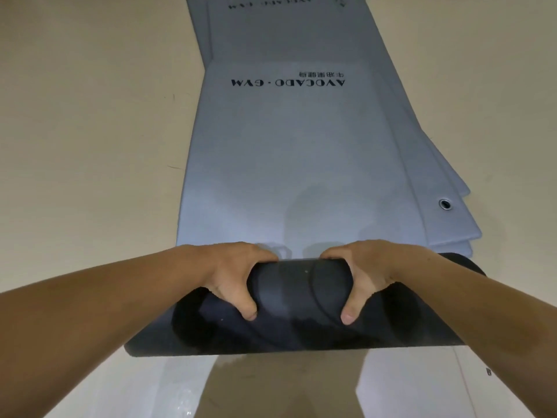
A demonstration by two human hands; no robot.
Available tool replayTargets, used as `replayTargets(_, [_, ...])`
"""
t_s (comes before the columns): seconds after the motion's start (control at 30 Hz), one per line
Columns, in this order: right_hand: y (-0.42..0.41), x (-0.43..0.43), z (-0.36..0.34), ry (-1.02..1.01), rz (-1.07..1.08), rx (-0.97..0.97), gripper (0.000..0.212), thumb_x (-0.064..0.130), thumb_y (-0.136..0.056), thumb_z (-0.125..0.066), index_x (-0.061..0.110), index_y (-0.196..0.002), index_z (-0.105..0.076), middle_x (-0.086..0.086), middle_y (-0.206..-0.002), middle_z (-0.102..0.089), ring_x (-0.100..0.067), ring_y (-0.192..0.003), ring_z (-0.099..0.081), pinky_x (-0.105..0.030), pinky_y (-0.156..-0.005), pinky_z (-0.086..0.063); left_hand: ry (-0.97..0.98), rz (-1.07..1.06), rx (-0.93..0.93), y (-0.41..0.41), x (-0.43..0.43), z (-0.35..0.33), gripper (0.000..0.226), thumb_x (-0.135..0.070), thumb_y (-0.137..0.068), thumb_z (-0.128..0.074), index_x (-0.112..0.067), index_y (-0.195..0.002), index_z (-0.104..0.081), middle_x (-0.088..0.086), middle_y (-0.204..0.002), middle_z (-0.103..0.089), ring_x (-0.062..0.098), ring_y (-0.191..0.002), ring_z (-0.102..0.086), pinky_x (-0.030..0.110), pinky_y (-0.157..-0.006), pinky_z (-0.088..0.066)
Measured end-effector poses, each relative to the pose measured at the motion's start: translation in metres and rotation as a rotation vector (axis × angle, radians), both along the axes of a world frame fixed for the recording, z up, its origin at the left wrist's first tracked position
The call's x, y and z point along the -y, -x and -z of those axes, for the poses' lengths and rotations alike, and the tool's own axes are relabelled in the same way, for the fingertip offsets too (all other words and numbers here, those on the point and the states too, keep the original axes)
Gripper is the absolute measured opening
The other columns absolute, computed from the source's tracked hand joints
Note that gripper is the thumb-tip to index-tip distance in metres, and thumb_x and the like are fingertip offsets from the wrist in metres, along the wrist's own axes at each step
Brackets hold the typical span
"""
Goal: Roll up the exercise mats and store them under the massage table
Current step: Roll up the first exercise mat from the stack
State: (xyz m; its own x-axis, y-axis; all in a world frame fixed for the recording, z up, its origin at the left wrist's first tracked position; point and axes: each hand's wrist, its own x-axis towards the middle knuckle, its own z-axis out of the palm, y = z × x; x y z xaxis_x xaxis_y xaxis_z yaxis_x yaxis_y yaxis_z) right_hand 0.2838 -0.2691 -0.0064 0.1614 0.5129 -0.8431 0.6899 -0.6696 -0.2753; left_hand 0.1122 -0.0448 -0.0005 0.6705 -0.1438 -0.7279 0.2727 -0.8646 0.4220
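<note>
A grey exercise mat (289,152) printed "AVOCADO GYM" lies flat on the floor, stretching away from me. Its near end is curled over into a dark roll (298,285), showing the black underside. My left hand (232,276) grips the roll left of centre, fingers over the top and thumb on the near side. On the right side of the roll, my right hand (364,276) holds it the same way. More grey mats (446,218) lie stacked beneath, their corners fanning out to the right.
The mats lie on a pale beige floor (90,131). One lower mat has a metal eyelet (445,203) near its right corner. Another printed mat end (271,13) shows at the far top. No massage table is in view.
</note>
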Motion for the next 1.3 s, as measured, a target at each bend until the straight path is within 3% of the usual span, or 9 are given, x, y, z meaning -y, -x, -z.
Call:
replayTargets(0.2, [-0.022, -0.014, 0.004, -0.038, 0.124, -0.017, 0.126, 0.057, -0.042, -0.103, 0.058, -0.15, -0.037, 0.021, -0.14, -0.037, -0.024, -0.136, -0.044, -0.054, -0.113, -0.046, -0.386, 0.246, 0.585, 0.044, 0.033, -0.012, 0.082, -0.07, -0.072, -0.061, -0.029, -0.143, -0.049, 0.004, -0.134, -0.053, 0.028, -0.111, -0.055, 0.045, -0.088, -0.052])
replayTargets(0.3, [-0.025, -0.016, 0.009, -0.085, 0.097, 0.038, 0.121, 0.062, -0.044, -0.101, 0.056, -0.148, -0.039, 0.017, -0.136, -0.035, -0.024, -0.135, -0.041, -0.053, -0.113, -0.045, -0.524, 0.32, 0.372, 0.068, 0.056, 0.007, 0.117, -0.078, -0.078, -0.06, -0.019, -0.161, -0.003, 0.016, -0.161, -0.014, 0.041, -0.142, -0.026, 0.057, -0.115, -0.033])
replayTargets(0.37, [-0.024, -0.017, 0.005, -0.124, 0.073, 0.084, 0.114, 0.063, -0.047, -0.099, 0.052, -0.145, -0.043, 0.016, -0.134, -0.039, -0.02, -0.133, -0.043, -0.051, -0.111, -0.045, -0.583, 0.314, 0.386, 0.064, 0.06, 0.021, 0.119, -0.069, -0.083, -0.067, -0.016, -0.158, 0.01, 0.021, -0.162, -0.004, 0.046, -0.145, -0.014, 0.062, -0.117, -0.027])
replayTargets(0.57, [0.005, -0.021, -0.05, -0.215, -0.087, 0.337, 0.083, 0.073, -0.069, -0.081, 0.046, -0.14, -0.047, 0.013, -0.128, -0.05, -0.015, -0.122, -0.053, -0.036, -0.091, -0.049, -0.423, 0.284, 0.494, 0.034, 0.021, 0.015, 0.112, -0.062, -0.058, -0.073, -0.023, -0.151, -0.025, 0.007, -0.138, -0.046, 0.03, -0.119, -0.048, 0.047, -0.094, -0.05])
replayTargets(0.77, [0.067, -0.039, -0.047, -0.102, -0.292, 0.68, 0.128, 0.082, -0.067, -0.073, 0.019, -0.16, -0.012, -0.01, -0.14, -0.036, -0.034, -0.126, -0.046, -0.049, -0.095, -0.047, -0.119, 0.047, 0.341, -0.018, -0.03, -0.013, 0.102, -0.061, -0.052, -0.084, -0.045, -0.141, -0.038, -0.016, -0.118, -0.056, 0.014, -0.103, -0.058, 0.04, -0.091, -0.055])
replayTargets(0.87, [0.059, -0.039, -0.031, -0.168, -0.284, 0.748, 0.117, 0.077, -0.068, -0.072, 0.019, -0.155, -0.019, -0.009, -0.133, -0.043, -0.033, -0.117, -0.051, -0.048, -0.094, -0.048, -0.211, 0.007, 0.452, -0.004, -0.024, -0.007, 0.102, -0.065, -0.057, -0.076, -0.038, -0.147, -0.039, -0.012, -0.127, -0.049, 0.015, -0.11, -0.053, 0.039, -0.089, -0.053])
replayTargets(1.03, [0.002, -0.057, -0.052, -0.272, -0.048, 0.453, 0.106, 0.078, -0.054, -0.086, 0.048, -0.14, -0.03, 0.01, -0.124, -0.06, -0.022, -0.108, -0.061, -0.042, -0.094, -0.05, -0.552, 0.063, 0.955, 0.032, 0.002, 0.01, 0.069, -0.047, -0.08, -0.061, -0.013, -0.141, -0.055, 0.015, -0.143, -0.054, 0.04, -0.121, -0.056, 0.055, -0.096, -0.05])
replayTargets(1.17, [-0.019, -0.07, -0.054, -0.319, 0.089, 0.303, 0.088, 0.07, -0.057, -0.092, 0.052, -0.124, -0.037, 0.013, -0.128, -0.057, -0.018, -0.108, -0.06, -0.039, -0.092, -0.049, -0.714, 0.086, 0.616, 0.026, 0.004, 0.013, 0.117, -0.077, -0.08, -0.053, -0.015, -0.165, -0.004, 0.02, -0.163, -0.021, 0.042, -0.145, -0.029, 0.066, -0.115, -0.028])
replayTargets(1.3, [-0.007, -0.06, -0.034, -0.556, 0.045, 0.674, 0.08, 0.073, -0.063, -0.085, 0.038, -0.128, -0.056, 0.004, -0.125, -0.049, -0.022, -0.113, -0.051, -0.043, -0.092, -0.048, -0.785, 0.059, 0.509, 0.011, -0.004, 0.025, 0.142, -0.085, -0.072, -0.061, -0.018, -0.159, 0.027, 0.016, -0.159, -0.009, 0.04, -0.14, -0.023, 0.06, -0.114, -0.029])
